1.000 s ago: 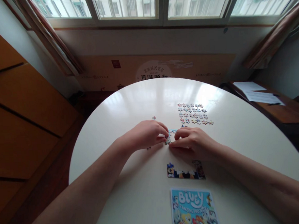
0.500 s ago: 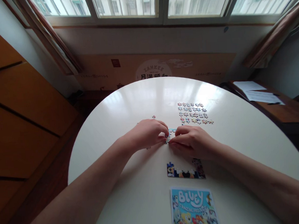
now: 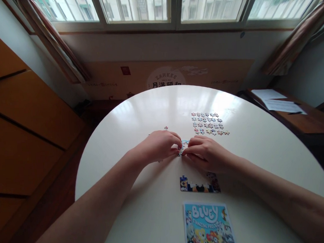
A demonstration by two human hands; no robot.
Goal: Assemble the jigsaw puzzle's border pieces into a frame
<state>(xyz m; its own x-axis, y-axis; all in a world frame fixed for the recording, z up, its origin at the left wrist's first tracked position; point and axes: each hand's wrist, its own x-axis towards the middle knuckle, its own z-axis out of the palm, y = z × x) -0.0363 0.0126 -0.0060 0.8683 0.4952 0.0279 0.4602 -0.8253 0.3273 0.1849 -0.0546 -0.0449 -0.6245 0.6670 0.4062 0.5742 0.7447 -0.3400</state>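
Joined jigsaw pieces with a light blue edge lie on the white table, partly covered by both hands. My left hand comes in from the left, thumb and fingers closed on the left side of these jigsaw pieces. From the right, my right hand has its fingertips pinched at the lower edge of the same pieces. Whatever small piece sits under its fingertips is hidden. Nearer to me lies a dark joined puzzle strip with raised ends. Below it is the Bluey picture card.
Loose puzzle pieces lie in rows behind my right hand. A single piece lies beyond my left hand. The round white table has a curved edge; a side desk with papers stands at right.
Both hands stay at the joined jigsaw pieces, with hardly any movement of the fingers. The whole view has shifted slightly.
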